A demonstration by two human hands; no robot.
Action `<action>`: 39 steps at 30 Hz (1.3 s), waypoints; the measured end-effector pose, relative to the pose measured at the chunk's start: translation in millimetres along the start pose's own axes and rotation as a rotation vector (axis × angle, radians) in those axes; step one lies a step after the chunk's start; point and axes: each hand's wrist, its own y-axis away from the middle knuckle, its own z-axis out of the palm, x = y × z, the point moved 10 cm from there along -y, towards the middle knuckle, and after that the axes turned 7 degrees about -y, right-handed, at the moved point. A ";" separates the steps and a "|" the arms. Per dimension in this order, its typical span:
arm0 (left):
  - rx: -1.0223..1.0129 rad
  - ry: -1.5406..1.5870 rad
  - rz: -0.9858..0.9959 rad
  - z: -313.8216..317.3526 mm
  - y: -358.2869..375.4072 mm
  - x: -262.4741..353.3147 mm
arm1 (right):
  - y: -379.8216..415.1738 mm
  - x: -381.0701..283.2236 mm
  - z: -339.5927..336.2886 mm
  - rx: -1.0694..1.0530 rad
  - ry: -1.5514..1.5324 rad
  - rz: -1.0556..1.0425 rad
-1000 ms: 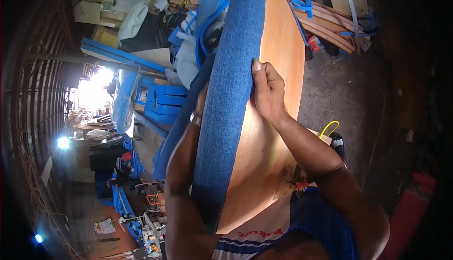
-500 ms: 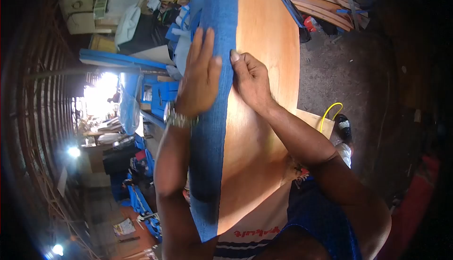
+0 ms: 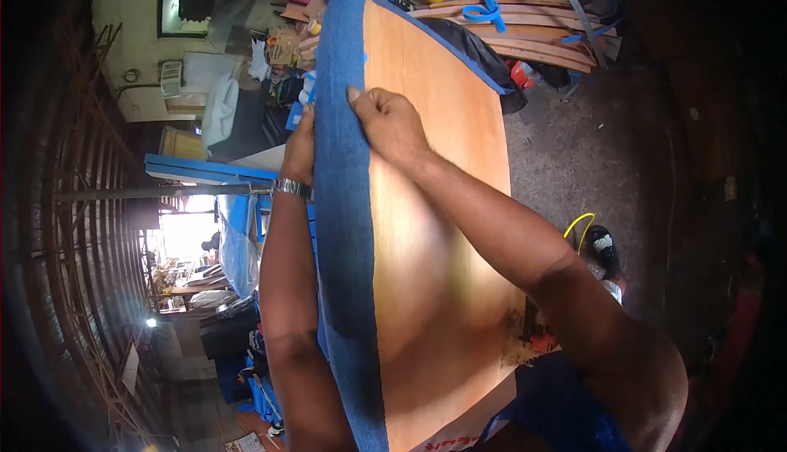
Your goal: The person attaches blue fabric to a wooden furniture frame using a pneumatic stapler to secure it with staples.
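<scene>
A large pale wooden board [image 3: 459,165] stands on edge in front of me, with blue denim-like fabric [image 3: 340,206] wrapped over its padded left side. My right hand [image 3: 392,127] is closed at the seam where cloth meets wood, its thumb pressed on the fabric edge and its fingers curled. On the far left side of the padded panel, my left hand [image 3: 301,150] lies against the fabric, fingers stretched upward and partly hidden behind it. A metal-banded watch is on the left wrist.
Curved wooden strips [image 3: 541,38] with a blue strap lie at the upper right. A yellow hose [image 3: 580,227] and a shoe [image 3: 604,247] are on the dark floor at right. Blue boards [image 3: 209,168] stick out at left, and clutter fills the background.
My left hand has gone from lying over the fabric's front to the panel's left side. My right hand keeps to the fabric edge. The panel's far end appears lower and further left in view.
</scene>
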 end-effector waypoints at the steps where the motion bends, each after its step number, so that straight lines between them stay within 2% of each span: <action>1: 0.030 -0.066 0.083 6.0 -4.8 22.7 | 2.9 1.7 0.9 -0.031 -0.029 0.011; 4: 0.085 -0.231 0.375 32.5 -10.5 87.7 | 5.3 7.3 2.8 -0.060 -0.124 0.016; 7: 0.078 -0.749 0.850 34.6 -29.5 113.4 | 6.1 13.2 1.3 -0.057 -0.210 0.018; 10: 0.137 -0.903 0.972 58.0 -5.4 114.3 | 7.9 17.0 2.3 -0.036 -0.304 0.011; 13: 0.242 -1.260 1.107 78.2 21.4 112.8 | 12.0 20.6 1.7 -0.031 -0.318 0.010; 16: 0.071 -0.939 0.954 62.7 22.3 120.6 | 4.1 13.1 3.1 -0.111 -0.336 0.027; 19: 0.073 -0.251 0.644 4.5 -21.0 100.3 | 1.5 11.6 8.2 -0.231 -0.317 0.064; 22: -0.036 -0.148 0.388 -2.2 -24.9 50.4 | 3.7 18.7 14.2 -0.259 -0.500 0.171; 27: -0.003 -0.238 0.450 -7.9 17.4 23.7 | 17.9 24.6 20.6 -0.361 -0.574 0.233; 28: 0.020 -0.285 0.464 -6.1 35.4 23.4 | 26.6 19.0 18.1 -0.383 -0.482 0.153; 30: 0.086 -0.445 0.502 4.7 71.1 27.3 | 45.2 9.9 12.6 -0.414 -0.288 -0.004; 33: 0.188 -0.797 0.563 27.7 113.7 37.2 | 62.8 10.6 11.3 -0.402 -0.285 -0.018; 39: 0.239 -1.108 0.686 61.8 139.4 45.4 | 78.1 6.6 7.3 -0.487 -0.179 0.029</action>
